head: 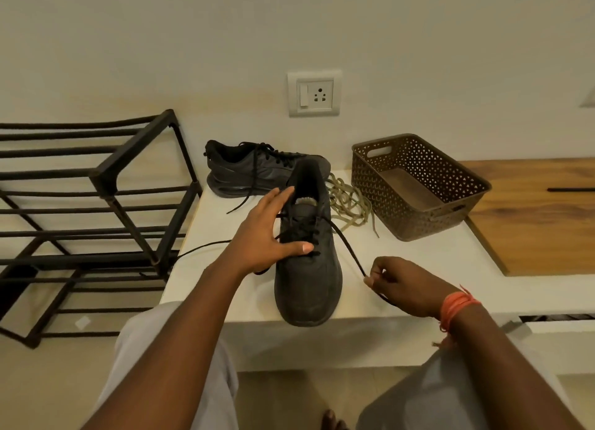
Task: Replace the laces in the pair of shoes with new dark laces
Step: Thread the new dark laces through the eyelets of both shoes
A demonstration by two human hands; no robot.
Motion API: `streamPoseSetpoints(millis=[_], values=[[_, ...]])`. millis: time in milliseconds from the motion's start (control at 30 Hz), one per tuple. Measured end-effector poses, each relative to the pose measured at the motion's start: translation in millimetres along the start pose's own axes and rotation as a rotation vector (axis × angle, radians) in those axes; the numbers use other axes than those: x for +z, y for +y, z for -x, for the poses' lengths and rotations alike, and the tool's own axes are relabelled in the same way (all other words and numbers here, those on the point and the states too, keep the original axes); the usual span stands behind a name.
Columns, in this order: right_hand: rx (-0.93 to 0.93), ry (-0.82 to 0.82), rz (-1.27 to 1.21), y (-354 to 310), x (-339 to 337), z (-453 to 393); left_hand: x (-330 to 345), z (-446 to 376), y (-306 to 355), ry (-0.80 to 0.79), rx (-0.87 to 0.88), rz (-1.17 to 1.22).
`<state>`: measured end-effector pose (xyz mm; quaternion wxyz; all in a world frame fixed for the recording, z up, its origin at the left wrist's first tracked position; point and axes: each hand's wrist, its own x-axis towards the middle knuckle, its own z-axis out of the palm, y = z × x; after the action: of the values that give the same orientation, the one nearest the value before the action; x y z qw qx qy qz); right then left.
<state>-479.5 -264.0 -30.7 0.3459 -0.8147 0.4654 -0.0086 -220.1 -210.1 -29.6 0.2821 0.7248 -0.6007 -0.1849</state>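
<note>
A white ledge point(418, 268) carries everything; a black shoe point(307, 275) stands at its near edge, toe over the rim; a second black shoe point(251, 172) lies far left on its side; tan old laces point(349, 204) lie heaped beside a brown perforated basket point(418, 184) on the right.

The left hand point(264, 233) hides part of the near shoe's point(307, 288) lacing; the rack point(96, 178) is cut off left.
</note>
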Motion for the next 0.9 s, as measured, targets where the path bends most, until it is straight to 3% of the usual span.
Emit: streamPoseSetpoints(millis=[167,267,400,533,567,633,733,900], values=[[-0.149,0.382,-0.335,-27.5,0.6,-20.6,-1.7,20.8,0.0,0.003,-0.007,-0.126],[-0.145,0.477,-0.321,-43.2,4.4,-36.5,3.1,22.9,1.9,-0.055,-0.012,-0.197],[-0.073,0.385,-0.277,-60.0,12.8,-62.0,8.2,19.1,-0.3,-0.067,-0.059,-0.243],[-0.049,0.097,-0.684,-64.8,6.8,-67.3,5.6,19.4,-2.0,-0.045,-0.057,-0.214],[-0.009,0.097,-0.765,-62.6,3.3,-64.9,3.5,18.9,-2.1,-0.043,-0.054,-0.217],[0.099,0.252,-0.912,-50.7,-5.5,-59.3,0.2,17.0,-1.6,-0.023,-0.039,-0.233],[0.150,0.622,-0.715,-22.3,-19.4,-47.7,-1.7,15.0,-1.8,-0.024,-0.025,-0.198],[-0.024,0.502,-0.409,-17.1,-9.9,-45.0,2.1,16.1,-4.8,-0.067,-0.014,-0.075]])
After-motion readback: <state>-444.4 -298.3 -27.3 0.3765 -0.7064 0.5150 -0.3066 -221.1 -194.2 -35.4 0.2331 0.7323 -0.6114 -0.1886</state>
